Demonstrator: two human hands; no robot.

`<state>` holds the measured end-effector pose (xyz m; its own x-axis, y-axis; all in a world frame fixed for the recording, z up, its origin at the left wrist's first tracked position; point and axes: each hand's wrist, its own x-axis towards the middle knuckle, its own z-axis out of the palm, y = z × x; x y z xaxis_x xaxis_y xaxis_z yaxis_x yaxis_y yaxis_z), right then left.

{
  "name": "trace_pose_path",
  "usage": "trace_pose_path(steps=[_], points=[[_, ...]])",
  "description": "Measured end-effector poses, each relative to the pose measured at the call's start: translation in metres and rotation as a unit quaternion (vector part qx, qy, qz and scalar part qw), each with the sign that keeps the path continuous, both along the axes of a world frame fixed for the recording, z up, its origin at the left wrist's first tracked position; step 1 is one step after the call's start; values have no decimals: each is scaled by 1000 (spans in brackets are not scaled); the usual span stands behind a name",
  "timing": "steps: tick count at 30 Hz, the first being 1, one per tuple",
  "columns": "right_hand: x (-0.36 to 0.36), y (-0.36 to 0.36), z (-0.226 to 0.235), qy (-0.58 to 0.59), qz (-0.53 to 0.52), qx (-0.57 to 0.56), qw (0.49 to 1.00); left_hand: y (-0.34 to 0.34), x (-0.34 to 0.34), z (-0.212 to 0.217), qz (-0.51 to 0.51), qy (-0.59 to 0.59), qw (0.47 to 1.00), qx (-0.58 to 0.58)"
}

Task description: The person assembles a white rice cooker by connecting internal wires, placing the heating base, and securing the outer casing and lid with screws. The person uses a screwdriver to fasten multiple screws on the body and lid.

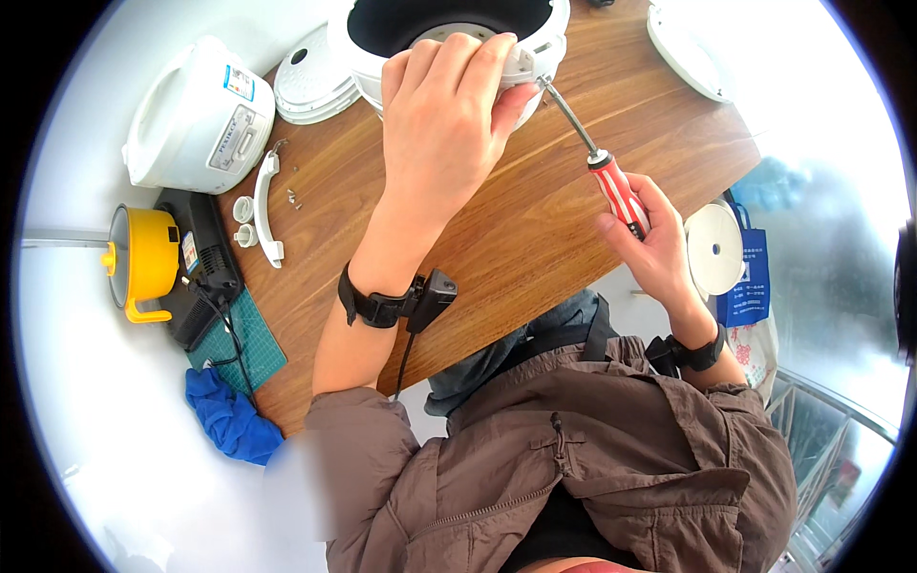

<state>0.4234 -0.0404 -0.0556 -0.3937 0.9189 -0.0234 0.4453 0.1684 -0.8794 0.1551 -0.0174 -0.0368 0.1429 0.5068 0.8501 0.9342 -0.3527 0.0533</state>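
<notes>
A white rice cooker body (367,80) with a dark inside stands at the far edge of the view. My left hand (444,119) is closed over its near rim, fingers on top and thumb below, next to a white fitting (519,63) on the rim. In my right hand (654,244) is a screwdriver (619,194) with a red and white handle. Its metal shaft slants up and left, and the tip meets the cooker beside my left thumb. Whether the tip sits in a screw is too small to tell.
On the wooden table (458,277) lie a white curved handle (268,210), small round parts (245,222), loose screws (293,199) and a round white lid (310,81). Another rice cooker (199,119) and a yellow pot (151,253) stand left. A white ring (683,48) lies right.
</notes>
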Motion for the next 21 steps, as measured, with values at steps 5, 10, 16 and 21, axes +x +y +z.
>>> trace_pose_path(steps=[5, 10, 16, 21], points=[[3, -4, 9, -38, -22, 95, 994, 1, 1, -1, -1, -13, 1000, 9], [1, -10, 23, -49, -68, 245, 966, 2, 5, -2, 4, -18, 1000, 13], [9, -6, 39, -125, -60, 461, 877, 2, 10, -2, 20, -20, 1000, 9], [8, -2, 36, -74, -80, 512, 852, 5, 16, -2, 36, -31, 998, 47]])
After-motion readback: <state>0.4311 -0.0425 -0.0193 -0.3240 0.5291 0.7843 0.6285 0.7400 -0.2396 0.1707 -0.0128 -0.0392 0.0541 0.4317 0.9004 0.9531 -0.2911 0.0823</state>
